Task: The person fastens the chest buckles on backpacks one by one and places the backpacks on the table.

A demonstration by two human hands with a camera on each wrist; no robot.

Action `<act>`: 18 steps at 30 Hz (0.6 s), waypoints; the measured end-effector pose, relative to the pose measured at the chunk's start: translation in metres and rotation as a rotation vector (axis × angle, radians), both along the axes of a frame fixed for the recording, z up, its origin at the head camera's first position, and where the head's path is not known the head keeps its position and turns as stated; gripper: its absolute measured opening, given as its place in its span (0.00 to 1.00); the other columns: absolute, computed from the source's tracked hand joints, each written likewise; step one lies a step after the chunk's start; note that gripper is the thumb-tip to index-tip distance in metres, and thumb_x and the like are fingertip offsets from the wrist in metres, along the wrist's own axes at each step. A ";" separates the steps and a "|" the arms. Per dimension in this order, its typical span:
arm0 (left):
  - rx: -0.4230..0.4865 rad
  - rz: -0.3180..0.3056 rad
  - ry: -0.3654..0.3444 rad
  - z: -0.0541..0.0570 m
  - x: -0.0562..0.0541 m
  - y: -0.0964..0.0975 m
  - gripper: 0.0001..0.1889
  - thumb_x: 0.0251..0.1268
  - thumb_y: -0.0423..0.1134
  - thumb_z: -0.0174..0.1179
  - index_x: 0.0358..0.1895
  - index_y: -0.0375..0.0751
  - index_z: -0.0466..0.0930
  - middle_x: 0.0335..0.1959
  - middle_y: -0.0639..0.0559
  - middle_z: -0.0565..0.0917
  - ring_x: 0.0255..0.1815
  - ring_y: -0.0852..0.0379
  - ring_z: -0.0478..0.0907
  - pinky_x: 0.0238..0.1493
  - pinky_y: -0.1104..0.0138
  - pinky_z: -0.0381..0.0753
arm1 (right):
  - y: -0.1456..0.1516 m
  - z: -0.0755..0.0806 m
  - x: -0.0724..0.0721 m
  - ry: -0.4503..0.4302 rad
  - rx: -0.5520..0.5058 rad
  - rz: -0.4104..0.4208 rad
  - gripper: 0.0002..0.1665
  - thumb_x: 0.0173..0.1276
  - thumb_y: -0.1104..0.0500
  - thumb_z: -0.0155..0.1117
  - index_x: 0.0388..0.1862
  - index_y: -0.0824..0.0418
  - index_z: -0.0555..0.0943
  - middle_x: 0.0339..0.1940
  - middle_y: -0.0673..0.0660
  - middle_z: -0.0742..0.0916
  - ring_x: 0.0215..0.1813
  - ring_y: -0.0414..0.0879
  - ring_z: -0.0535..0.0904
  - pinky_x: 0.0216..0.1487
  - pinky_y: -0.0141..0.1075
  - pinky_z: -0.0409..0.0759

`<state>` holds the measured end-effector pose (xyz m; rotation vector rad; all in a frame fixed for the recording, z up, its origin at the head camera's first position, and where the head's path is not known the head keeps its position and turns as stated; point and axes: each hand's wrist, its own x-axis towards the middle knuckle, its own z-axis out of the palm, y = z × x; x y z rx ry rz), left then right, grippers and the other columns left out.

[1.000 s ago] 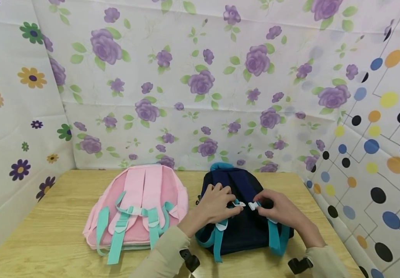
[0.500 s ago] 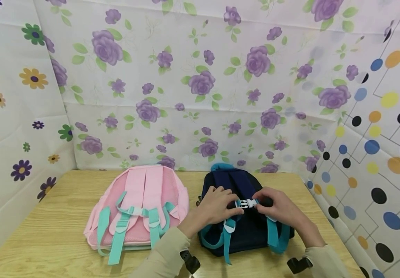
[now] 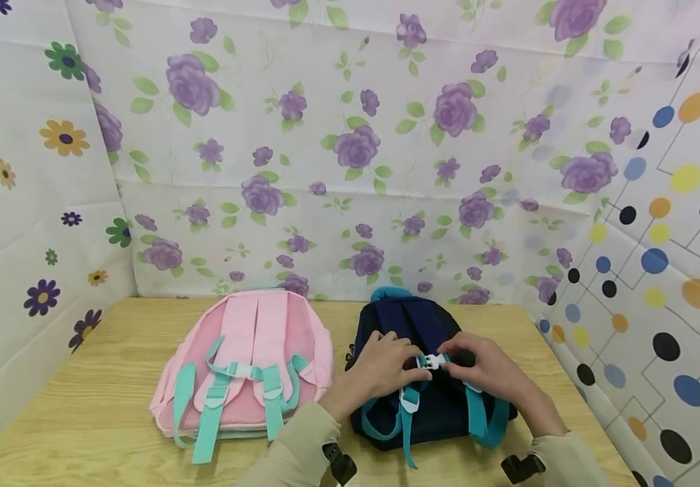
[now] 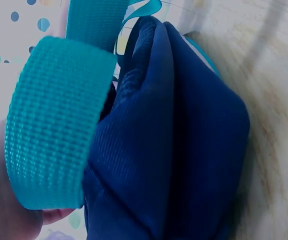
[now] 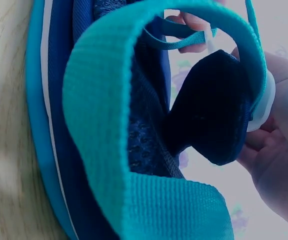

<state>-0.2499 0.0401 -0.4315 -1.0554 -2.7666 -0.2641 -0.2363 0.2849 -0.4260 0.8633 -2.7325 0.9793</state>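
A navy backpack point(image 3: 429, 426) lies with its shoulder straps facing up. Over its middle, a white side-release buckle point(image 3: 432, 362) on teal webbing has its prong half meeting its socket half; whether it is fully latched I cannot tell. My left hand point(image 3: 383, 365) pinches the prong half between thumb and fingers, and my right hand point(image 3: 486, 368) pinches the socket half. In the left wrist view, teal webbing point(image 4: 59, 120) hides most of the hand. The right wrist view has a padded navy strap end point(image 5: 209, 110) beside the right hand, with a white plastic fitting point(image 5: 265, 102).
Left of the navy backpack lies a pink backpack point(image 3: 240, 318) with mint straps, its white buckle point(image 3: 242, 370) joined across the front. Both rest on a wood-grain table point(image 3: 100, 379). Floral and dotted cloths point(image 3: 301, 230) enclose the back and sides.
The two buckle halves, apart at first, have been brought together, with the prongs now further into the socket. The teal strap tail below the left hand has shifted right.
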 end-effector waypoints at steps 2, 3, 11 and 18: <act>0.001 0.001 -0.006 -0.001 0.001 0.000 0.24 0.67 0.70 0.48 0.51 0.63 0.83 0.44 0.64 0.84 0.46 0.58 0.76 0.52 0.56 0.72 | -0.001 0.000 0.001 0.007 0.003 0.002 0.13 0.70 0.53 0.67 0.51 0.51 0.83 0.44 0.43 0.84 0.43 0.37 0.81 0.44 0.43 0.83; 0.001 0.004 -0.009 -0.002 0.001 0.000 0.24 0.67 0.70 0.49 0.51 0.63 0.83 0.44 0.64 0.84 0.45 0.58 0.76 0.52 0.56 0.72 | -0.001 0.000 0.002 0.010 0.007 0.001 0.13 0.69 0.53 0.67 0.51 0.52 0.83 0.44 0.43 0.84 0.43 0.36 0.81 0.44 0.42 0.83; 0.017 0.023 0.018 -0.009 0.001 0.003 0.23 0.67 0.69 0.49 0.49 0.61 0.84 0.44 0.64 0.85 0.41 0.58 0.75 0.49 0.58 0.71 | -0.005 0.000 0.002 0.008 0.023 -0.004 0.13 0.69 0.52 0.68 0.51 0.52 0.84 0.41 0.44 0.85 0.40 0.34 0.80 0.42 0.37 0.82; 0.020 0.029 0.033 -0.009 -0.001 0.005 0.23 0.68 0.68 0.49 0.50 0.61 0.84 0.43 0.63 0.85 0.39 0.59 0.74 0.45 0.60 0.69 | -0.009 0.004 0.001 -0.015 0.054 -0.013 0.13 0.69 0.50 0.67 0.51 0.49 0.84 0.41 0.46 0.85 0.40 0.34 0.80 0.42 0.39 0.83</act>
